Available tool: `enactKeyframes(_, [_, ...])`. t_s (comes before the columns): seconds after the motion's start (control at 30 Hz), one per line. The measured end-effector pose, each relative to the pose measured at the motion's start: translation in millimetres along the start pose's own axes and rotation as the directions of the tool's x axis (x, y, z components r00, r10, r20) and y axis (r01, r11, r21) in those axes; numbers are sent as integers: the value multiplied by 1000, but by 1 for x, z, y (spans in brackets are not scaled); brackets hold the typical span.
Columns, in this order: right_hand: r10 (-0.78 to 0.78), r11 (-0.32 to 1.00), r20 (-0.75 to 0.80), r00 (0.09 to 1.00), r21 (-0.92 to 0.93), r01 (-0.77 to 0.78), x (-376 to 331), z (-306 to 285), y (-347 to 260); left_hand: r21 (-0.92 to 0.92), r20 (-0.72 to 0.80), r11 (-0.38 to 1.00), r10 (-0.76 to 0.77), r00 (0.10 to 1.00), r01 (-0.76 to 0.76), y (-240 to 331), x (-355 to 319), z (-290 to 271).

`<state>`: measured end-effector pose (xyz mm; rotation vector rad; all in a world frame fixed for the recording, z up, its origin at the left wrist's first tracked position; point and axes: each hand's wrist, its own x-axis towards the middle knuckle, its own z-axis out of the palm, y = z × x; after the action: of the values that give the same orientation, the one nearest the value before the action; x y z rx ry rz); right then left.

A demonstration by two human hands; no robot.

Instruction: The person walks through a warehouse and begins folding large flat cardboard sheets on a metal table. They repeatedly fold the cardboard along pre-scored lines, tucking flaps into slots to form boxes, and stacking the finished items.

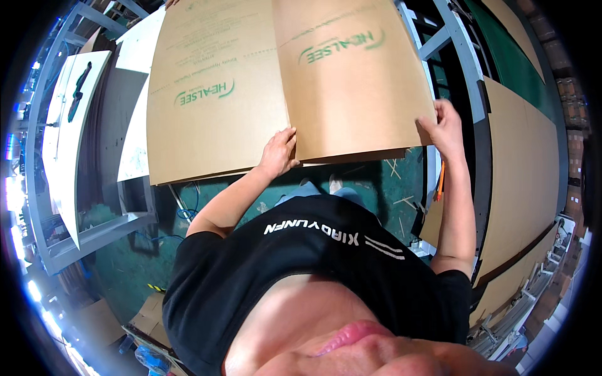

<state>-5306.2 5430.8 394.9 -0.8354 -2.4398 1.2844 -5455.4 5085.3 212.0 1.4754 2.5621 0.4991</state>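
A large brown cardboard sheet [216, 125] with green print lies spread in front of me, with a crease or slit running down between its two panels. My left hand [280, 152] is closed on the near edge where the panels meet, its thumb hidden at the edge. At the near right corner, my right hand [444, 130] pinches the right panel [357, 94] between thumb and fingers. More cardboard edges show just beneath the sheet. At the far left edge, part of another person's hand [170, 3] touches the cardboard.
On the left stand a white panel [63, 138] and a grey metal frame [94, 241]. A blue-grey frame post [464, 59] rises close beyond my right hand. Large cardboard sheets [523, 169] lie at right. Scraps and a blue hose [188, 213] lie on the green floor [125, 276].
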Motion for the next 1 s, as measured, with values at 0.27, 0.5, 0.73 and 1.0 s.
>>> enactKeyframes(0.27, [461, 868, -62, 885, 241, -435, -132, 62, 241, 271, 184, 959, 31, 983, -81, 18, -3, 3])
enactKeyframes(0.5, [356, 931, -122, 926, -43, -363, -200, 41, 252, 10, 26, 990, 141, 990, -141, 27, -8, 19])
enactKeyframes(0.73, [299, 950, -560, 773, 253, -184, -191, -80, 341, 254, 168, 963, -139, 976, 93, 66, 8, 24])
enactKeyframes(1.0, [241, 903, -835, 495, 6, -430, -216, -273, 456, 81, 206, 985, 135, 969, -155, 292, 156, 70])
